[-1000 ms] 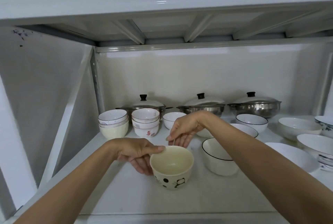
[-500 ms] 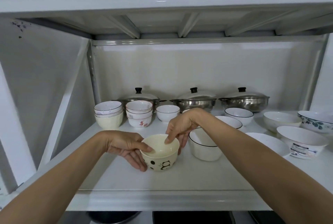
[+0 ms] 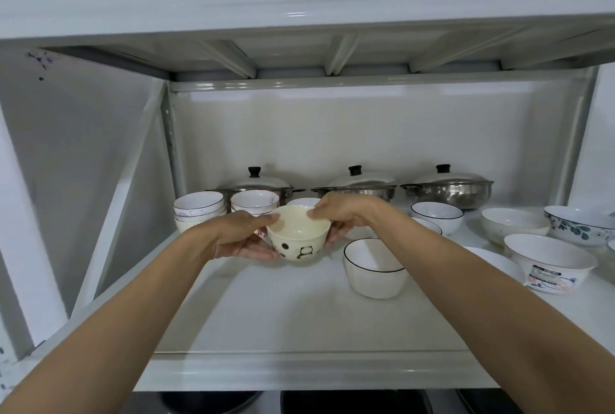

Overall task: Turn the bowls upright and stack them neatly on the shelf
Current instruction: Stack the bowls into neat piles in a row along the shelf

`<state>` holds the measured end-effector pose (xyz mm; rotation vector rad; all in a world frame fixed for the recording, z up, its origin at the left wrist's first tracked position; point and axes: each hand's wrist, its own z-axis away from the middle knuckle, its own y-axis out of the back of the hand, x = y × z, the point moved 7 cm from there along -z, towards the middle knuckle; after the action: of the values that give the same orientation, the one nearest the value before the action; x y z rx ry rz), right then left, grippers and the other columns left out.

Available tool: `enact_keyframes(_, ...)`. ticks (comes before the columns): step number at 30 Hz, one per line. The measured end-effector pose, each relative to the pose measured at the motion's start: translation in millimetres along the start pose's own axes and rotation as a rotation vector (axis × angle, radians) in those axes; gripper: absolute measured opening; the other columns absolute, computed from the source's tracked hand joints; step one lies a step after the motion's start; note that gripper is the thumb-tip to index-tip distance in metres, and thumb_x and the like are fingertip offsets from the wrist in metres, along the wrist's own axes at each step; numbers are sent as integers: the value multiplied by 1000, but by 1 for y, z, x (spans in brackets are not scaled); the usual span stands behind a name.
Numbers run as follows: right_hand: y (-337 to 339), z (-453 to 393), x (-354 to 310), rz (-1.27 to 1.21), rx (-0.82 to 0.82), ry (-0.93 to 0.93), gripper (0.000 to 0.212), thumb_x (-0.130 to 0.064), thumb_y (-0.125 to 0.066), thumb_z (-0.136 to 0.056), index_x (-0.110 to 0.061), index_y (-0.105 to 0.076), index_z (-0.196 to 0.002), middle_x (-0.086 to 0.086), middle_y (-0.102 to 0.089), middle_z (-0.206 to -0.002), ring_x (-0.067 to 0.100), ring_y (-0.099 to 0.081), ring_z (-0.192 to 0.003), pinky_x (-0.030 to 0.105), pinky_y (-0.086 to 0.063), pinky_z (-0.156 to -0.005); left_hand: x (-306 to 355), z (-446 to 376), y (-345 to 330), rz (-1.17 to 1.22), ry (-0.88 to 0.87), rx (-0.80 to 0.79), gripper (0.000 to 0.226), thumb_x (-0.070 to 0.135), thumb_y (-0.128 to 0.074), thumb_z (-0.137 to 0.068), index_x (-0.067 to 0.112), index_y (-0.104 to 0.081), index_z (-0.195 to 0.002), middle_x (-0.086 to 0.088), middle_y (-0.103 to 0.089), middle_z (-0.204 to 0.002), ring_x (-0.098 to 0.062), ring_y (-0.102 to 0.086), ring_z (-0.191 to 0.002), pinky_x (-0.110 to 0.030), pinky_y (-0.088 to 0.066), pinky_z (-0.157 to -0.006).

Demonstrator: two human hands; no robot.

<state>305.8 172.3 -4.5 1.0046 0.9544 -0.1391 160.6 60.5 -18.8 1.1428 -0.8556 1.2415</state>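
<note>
Three lidded steel pots stand in a row at the back: left pot, middle pot, right pot, each with a black knob. Purple marks stain the left wall.

One head-worn wide-angle view looks forward and slightly down into the shelf bay from close in front. Both forearms enter from the lower corners; the upper shelf's underside fills the frame's top (straight edges bow visibly).
</note>
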Motion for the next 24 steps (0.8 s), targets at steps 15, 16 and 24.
enact_keyframes(15, 77, -53, 12, -483, 516, -7, 33, -20, -42, -100, 3, -47, -124, 26, -59, -110, 33, -63, -57, 37, -57, -50, 54, -85, -13, 226, -363, 388, 6, 7, -55, -89, 6, -58, -84, -8, -56, -73, -19, -55, -59, -26, -52, -68)
enact_keyframes(16, 78, -58, 14, -487, 533, -13, 34, -19, -42, -99, 3, -47, -124, 24, -59, -107, 32, -64, -57, 37, -58, -50, 54, -90, -15, 201, -372, 406, 6, 9, -56, -83, 5, -60, -83, -9, -56, -74, -21, -53, -65, -29, -49, -70)
enact_keyframes(24, 81, -85, 25, -421, 612, -66, 31, -13, -40, -99, 2, -43, -125, 25, -52, -119, 31, -62, -45, 34, -54, -38, 38, -128, -18, 93, -375, 530, 38, 10, -50, -87, 9, -59, -124, -5, -66, -118, -24, -60, -112, -33, -46, -96)
